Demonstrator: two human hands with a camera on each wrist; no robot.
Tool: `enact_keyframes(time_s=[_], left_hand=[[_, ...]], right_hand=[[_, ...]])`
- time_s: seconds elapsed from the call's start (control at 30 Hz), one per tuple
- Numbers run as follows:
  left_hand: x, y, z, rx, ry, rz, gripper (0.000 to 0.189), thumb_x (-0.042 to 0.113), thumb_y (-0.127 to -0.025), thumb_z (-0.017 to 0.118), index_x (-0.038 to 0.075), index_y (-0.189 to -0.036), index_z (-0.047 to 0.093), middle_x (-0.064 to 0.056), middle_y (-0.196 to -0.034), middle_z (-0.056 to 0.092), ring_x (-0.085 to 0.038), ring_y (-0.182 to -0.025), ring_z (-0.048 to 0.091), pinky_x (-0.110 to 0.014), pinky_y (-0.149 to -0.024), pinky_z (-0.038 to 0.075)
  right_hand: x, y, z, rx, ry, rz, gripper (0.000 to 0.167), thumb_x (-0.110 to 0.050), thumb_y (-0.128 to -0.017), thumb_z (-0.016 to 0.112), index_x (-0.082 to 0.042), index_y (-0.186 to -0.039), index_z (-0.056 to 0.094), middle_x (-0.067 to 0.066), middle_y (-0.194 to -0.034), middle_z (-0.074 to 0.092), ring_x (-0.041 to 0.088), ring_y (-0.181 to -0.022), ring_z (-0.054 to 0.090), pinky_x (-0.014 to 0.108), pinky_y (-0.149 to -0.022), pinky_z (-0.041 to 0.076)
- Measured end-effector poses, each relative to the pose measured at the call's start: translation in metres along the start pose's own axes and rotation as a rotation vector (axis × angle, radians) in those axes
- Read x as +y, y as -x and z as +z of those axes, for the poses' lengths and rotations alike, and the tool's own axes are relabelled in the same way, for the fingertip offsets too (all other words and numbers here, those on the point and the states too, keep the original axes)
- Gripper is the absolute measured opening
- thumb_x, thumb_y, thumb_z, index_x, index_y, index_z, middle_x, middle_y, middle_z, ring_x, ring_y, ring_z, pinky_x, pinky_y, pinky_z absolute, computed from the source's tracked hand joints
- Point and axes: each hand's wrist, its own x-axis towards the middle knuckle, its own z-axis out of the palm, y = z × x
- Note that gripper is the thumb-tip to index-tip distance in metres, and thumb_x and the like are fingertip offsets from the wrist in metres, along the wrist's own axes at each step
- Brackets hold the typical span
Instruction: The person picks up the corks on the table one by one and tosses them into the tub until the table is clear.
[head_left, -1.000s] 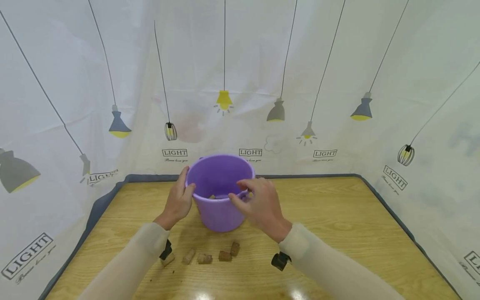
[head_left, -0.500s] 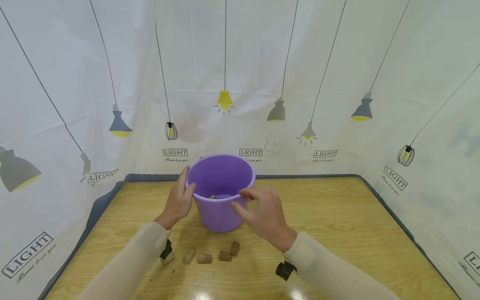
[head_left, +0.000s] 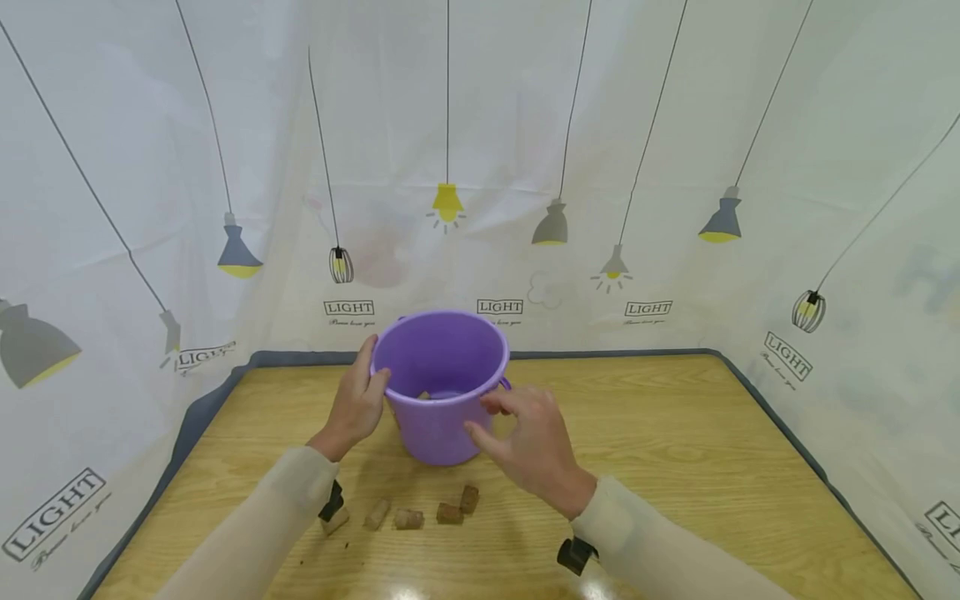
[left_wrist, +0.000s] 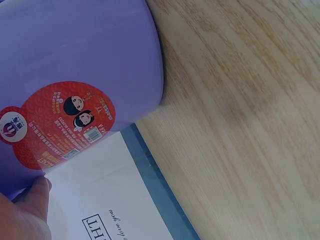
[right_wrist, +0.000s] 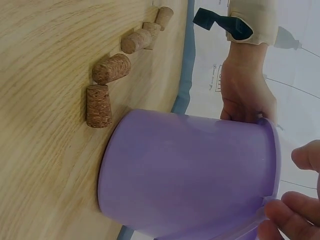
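A purple bucket (head_left: 442,429) stands on the wooden table, its mouth tipped slightly toward me in the head view. My left hand (head_left: 357,407) grips its left rim, thumb over the edge and fingers outside. At the right front rim hovers my right hand (head_left: 536,446), thumb and forefinger spread apart with nothing between them. The right wrist view has its fingertips (right_wrist: 280,212) right at the bucket's handle (right_wrist: 245,227). Several corks (head_left: 450,512) lie in a loose row before the bucket. A pale bit of something (head_left: 424,396) shows inside at the bottom.
The wooden table (head_left: 675,450) reaches back to a dark blue border (head_left: 607,352). White sheeting (head_left: 637,108) printed with lamps hangs around three sides. A red sticker (left_wrist: 65,120) marks the bucket's left side. Small dark crumbs (head_left: 347,545) lie near the corks.
My right hand has dropped from over the right front rim to just outside it, moving down and slightly right. My left hand and the bucket hold their place.
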Motion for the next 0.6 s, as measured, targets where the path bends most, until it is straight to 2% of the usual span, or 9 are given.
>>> enact_keyframes(time_s=[0.33,0.6], left_hand=[[-0.0006,-0.0001,0.0000,-0.006,0.022,0.014,0.065,0.014,-0.106,0.037,-0.002,-0.163,0.011,-0.028,-0.162,0.029,-0.043,-0.146,0.036,-0.056,-0.120,0.031],[-0.0003,0.0000,-0.0003,-0.003,0.025,0.016,0.065,0.012,-0.105,0.037,-0.003,-0.163,0.011,-0.029,-0.162,0.029,-0.043,-0.146,0.036,-0.056,-0.119,0.032]], right_hand=[[0.0040,0.0069,0.0041,-0.024,0.008,-0.002,0.030,-0.025,-0.078,0.090,-0.007,-0.099,0.079,0.004,-0.095,0.078,0.018,-0.086,0.067,0.035,-0.079,0.043],[0.0078,0.0081,0.0065,-0.076,0.005,0.020,0.032,-0.025,-0.077,0.091,-0.007,-0.100,0.079,0.004,-0.099,0.077,0.018,-0.091,0.067,0.037,-0.079,0.044]])
